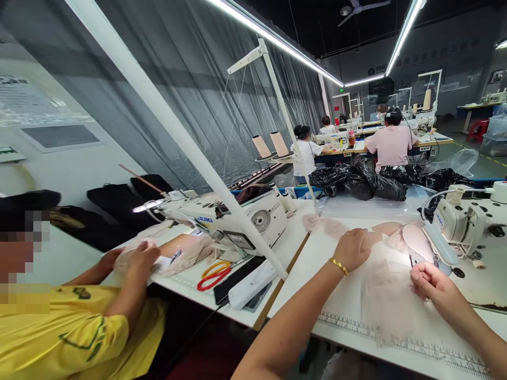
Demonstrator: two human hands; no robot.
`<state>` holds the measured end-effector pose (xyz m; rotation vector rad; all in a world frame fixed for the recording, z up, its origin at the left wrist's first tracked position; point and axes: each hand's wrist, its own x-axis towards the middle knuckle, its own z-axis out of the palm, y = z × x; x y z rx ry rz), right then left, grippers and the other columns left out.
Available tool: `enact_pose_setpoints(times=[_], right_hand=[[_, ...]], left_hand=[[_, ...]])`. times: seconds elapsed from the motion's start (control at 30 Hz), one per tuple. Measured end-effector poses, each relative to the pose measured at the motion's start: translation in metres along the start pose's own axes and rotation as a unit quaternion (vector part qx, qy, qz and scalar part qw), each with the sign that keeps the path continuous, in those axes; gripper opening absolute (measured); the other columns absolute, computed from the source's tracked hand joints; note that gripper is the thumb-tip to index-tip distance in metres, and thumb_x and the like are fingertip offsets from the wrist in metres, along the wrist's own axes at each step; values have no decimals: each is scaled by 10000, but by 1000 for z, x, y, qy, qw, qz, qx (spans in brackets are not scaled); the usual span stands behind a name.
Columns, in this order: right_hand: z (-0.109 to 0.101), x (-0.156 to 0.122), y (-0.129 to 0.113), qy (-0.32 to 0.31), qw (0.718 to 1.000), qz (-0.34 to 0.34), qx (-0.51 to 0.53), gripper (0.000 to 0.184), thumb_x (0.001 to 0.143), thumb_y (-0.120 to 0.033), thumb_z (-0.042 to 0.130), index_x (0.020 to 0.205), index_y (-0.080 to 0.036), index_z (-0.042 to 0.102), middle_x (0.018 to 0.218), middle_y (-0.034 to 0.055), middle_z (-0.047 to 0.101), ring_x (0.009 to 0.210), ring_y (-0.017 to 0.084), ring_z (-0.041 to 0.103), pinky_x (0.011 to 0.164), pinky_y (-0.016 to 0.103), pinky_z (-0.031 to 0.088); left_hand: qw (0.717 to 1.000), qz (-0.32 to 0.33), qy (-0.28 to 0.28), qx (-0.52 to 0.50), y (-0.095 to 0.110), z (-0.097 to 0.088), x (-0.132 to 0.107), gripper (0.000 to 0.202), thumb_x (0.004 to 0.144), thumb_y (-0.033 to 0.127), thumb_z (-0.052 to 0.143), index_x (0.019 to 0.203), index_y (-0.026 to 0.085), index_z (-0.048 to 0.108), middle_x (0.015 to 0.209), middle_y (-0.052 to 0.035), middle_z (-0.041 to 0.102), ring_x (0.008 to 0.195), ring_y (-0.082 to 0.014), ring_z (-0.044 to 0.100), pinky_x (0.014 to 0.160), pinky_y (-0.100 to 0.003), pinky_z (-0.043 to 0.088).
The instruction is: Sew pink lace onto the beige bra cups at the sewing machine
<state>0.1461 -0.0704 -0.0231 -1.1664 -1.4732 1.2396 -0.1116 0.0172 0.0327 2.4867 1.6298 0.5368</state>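
My left hand (pixel 352 250), with a gold bracelet (pixel 338 266) at its wrist, lies with fingers extended over pale pink fabric (pixel 336 228) on the white sewing table (pixel 304 287). My right hand (pixel 430 285) is closed in a pinch, a thin dark tool (pixel 412 259) showing at the fingertips; its kind is unclear. Between and beyond the hands is a smooth pale pink moulded bra cup (pixel 418 241), joined to lace-like fabric. Sheer pink mesh (pixel 384 303) spreads towards the table's front edge. A white sewing machine (pixel 467 221) stands just right of the cup.
A printed ruler strip (pixel 407 343) runs along the front edge. At left, a co-worker in a yellow shirt (pixel 91 332) handles pink lace beside another sewing machine (pixel 237 216). Red-and-orange-handled scissors (pixel 214 275) lie there. Black plastic bags (pixel 356 179) are piled beyond my table.
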Motion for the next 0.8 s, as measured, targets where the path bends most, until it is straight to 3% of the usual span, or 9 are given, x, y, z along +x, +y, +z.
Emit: enact_pose_setpoints(times=[0.1, 0.17, 0.23, 0.3, 0.4, 0.47, 0.57, 0.67, 0.8], right_hand=[[2, 0, -4, 20, 999, 16, 20, 440, 963, -669, 579, 893, -236, 607, 724, -4, 603, 677, 201, 504, 657, 329, 418], [3, 0, -5, 11, 999, 17, 26, 439, 957, -672, 586, 881, -240, 608, 722, -4, 609, 672, 202, 504, 652, 328, 412], [2, 1, -4, 5, 999, 18, 28, 444, 954, -681, 583, 877, -244, 609, 731, -1, 623, 673, 205, 513, 650, 328, 413], [1, 2, -3, 2, 999, 22, 29, 446, 957, -683, 578, 885, -245, 614, 748, 4, 644, 675, 206, 522, 654, 331, 417], [1, 3, -3, -2, 999, 27, 28, 448, 962, -683, 576, 895, -242, 623, 765, 6, 660, 673, 201, 530, 659, 333, 419], [2, 5, -4, 2, 999, 32, 27, 466, 953, -698, 584, 902, -237, 633, 769, 10, 661, 677, 202, 539, 662, 337, 426], [1, 4, -6, 15, 998, 42, 34, 554, 929, -769, 555, 932, -224, 655, 806, 37, 673, 725, 225, 585, 667, 349, 463], [0, -4, -3, 15, 998, 45, 47, 635, 919, -823, 508, 998, -214, 670, 870, 63, 683, 797, 254, 641, 682, 362, 507], [12, 5, 1, 5, 1000, -22, 0, 621, 771, -826, 721, 936, -227, 700, 754, 44, 668, 715, 265, 645, 607, 367, 541]], left_hand=[[998, -5, -27, 63, -3, 10, 14, 258, 875, 171, 640, 1131, 155, 664, 1078, -144, 735, 1065, -331, 682, 962, -454, 532], [996, -11, -30, 88, -1, 15, 17, 175, 948, 211, 570, 1061, 149, 688, 970, -150, 745, 970, -331, 705, 880, -440, 546], [995, -15, -28, 100, 2, 13, 19, 232, 1010, 291, 512, 1019, 158, 702, 907, -147, 748, 904, -326, 714, 817, -422, 548], [995, -19, -16, 100, 6, 3, 19, 275, 1032, 297, 475, 988, 164, 712, 894, -146, 750, 903, -319, 710, 815, -411, 541], [996, -13, 23, 83, 13, -23, 16, 334, 1043, 190, 380, 1062, 149, 711, 1057, -166, 749, 1050, -306, 679, 934, -422, 512], [998, 19, 21, 52, 19, -41, 9, 340, 1052, 183, 375, 1120, 171, 707, 1125, -122, 748, 1069, -256, 674, 949, -365, 507], [992, 107, -61, -2, 28, -54, -4, 221, 1026, 259, 522, 1013, 224, 740, 992, -10, 772, 907, -175, 701, 793, -248, 517], [972, 184, -147, -8, 38, -53, -13, 186, 984, 229, 574, 943, 201, 754, 931, -14, 779, 886, -191, 708, 749, -264, 496], [970, 166, -169, 60, 59, -35, -22, 158, 939, 232, 634, 841, 186, 749, 897, -54, 782, 898, -235, 719, 673, -295, 476]])
